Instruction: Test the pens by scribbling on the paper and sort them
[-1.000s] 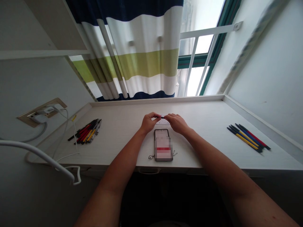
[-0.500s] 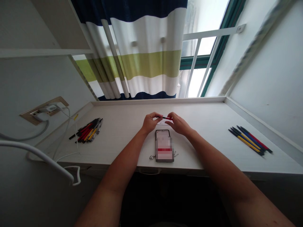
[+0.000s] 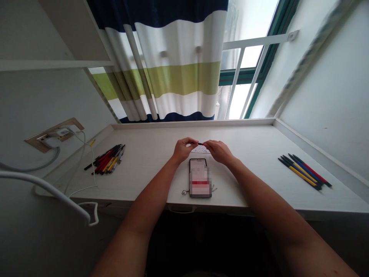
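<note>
Between my two hands, over the middle of the desk, is a thin black and red pen [image 3: 200, 144]. My left hand [image 3: 183, 149] pinches its black end. The fingers of my right hand [image 3: 218, 151] are closed round its red end, covering most of that part. Under the hands lies a small white paper [image 3: 198, 149] with dark marks, partly hidden by my fingers. Nearer to me, a phone [image 3: 200, 179] with a blurred screen rests flat on the desk, a thin cord with a ring beside it.
At the left lies a heap of pen parts [image 3: 108, 159] in black, red, yellow and clear. Several pens [image 3: 305, 171] in yellow, blue and red lie side by side at the right. White cables [image 3: 92, 165] hang from a wall socket [image 3: 54, 134] over the desk's left end.
My right hand's fingers, more spread before, have closed in on the pen and cover more of its red part. My left hand stays where it was.
</note>
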{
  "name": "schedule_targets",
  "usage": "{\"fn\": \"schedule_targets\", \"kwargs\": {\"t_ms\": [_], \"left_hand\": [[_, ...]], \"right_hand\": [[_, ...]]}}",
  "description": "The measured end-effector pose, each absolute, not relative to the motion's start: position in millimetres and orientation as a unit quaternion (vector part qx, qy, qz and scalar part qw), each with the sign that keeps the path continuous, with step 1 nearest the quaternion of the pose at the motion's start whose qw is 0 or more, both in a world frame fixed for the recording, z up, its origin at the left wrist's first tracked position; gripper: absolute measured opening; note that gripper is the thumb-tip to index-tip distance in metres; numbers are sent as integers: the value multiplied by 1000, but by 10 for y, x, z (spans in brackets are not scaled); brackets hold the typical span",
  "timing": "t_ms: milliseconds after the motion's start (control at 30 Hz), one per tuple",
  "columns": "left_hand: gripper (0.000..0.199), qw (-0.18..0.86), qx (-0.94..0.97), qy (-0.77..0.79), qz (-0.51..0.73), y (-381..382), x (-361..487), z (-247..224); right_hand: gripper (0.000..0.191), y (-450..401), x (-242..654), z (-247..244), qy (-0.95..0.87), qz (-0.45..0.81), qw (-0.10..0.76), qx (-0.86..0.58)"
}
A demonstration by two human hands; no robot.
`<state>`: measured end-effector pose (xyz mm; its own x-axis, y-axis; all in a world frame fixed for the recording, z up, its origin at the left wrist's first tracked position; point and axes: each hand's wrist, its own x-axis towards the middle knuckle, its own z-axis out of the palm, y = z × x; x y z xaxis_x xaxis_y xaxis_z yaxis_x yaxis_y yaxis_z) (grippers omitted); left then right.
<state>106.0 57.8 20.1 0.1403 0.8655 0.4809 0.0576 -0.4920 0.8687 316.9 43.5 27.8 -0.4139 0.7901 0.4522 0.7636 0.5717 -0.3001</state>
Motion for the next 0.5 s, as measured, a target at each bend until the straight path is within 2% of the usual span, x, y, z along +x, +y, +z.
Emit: {"fn": "schedule_targets", "kwargs": {"t_ms": [133, 267, 433, 500], "left_hand": [[20, 369, 658, 346, 559, 582, 1056, 203], [19, 356, 662, 345, 562, 595, 1054, 195], [21, 360, 661, 348, 558, 597, 1049, 196], [19, 362, 662, 348, 556, 590, 1052, 201]], "right_hand": [[21, 446, 3185, 284, -827, 13, 310, -468], [32, 449, 3203, 291, -843, 12, 274, -464], [21, 452, 3210, 284, -835, 13, 310, -454], [25, 456, 3215, 284, -839, 11, 297, -456]]}}
